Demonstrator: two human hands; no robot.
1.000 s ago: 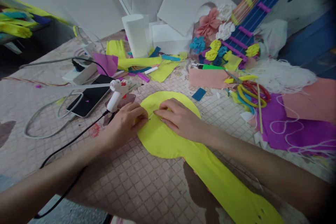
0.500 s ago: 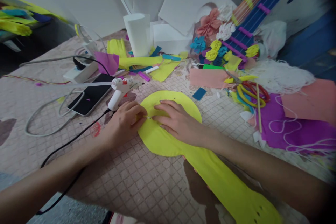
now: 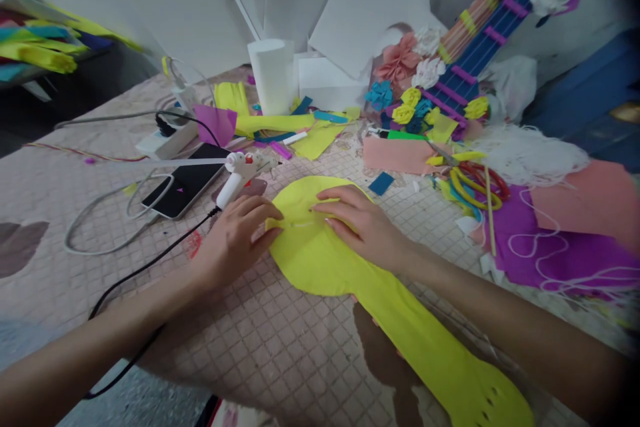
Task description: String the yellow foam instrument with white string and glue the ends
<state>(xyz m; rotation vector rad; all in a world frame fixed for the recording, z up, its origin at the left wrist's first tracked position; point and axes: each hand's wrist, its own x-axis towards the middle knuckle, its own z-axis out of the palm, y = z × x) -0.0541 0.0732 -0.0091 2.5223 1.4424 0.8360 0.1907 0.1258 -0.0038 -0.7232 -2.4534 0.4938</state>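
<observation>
A long yellow felt cut-out (image 3: 350, 280), round at the far end and narrowing toward me, lies on the checked mat (image 3: 280, 353). My left hand (image 3: 239, 235) pinches the round part's left edge, fingers closed on the felt. My right hand (image 3: 361, 225) rests on top of the round part with its fingers stretched flat, pressing it down. A thin pale line of thread or glue (image 3: 300, 223) runs across the felt between the two hands. A white glue gun (image 3: 245, 170) lies just beyond my left hand, its black cord trailing toward me.
A phone (image 3: 185, 180), power strip (image 3: 167, 137) and grey cables sit at the left. Scissors (image 3: 470, 177), a wooden stick, purple and pink felt and white string crowd the right. A white paper roll (image 3: 273, 73), foam boards and a decorated blue piece with felt flowers (image 3: 415, 80) stand behind.
My hands have drawn slightly apart, leaving a pale line between them on the felt. My right fingers have flattened out. The view has shifted a little downward.
</observation>
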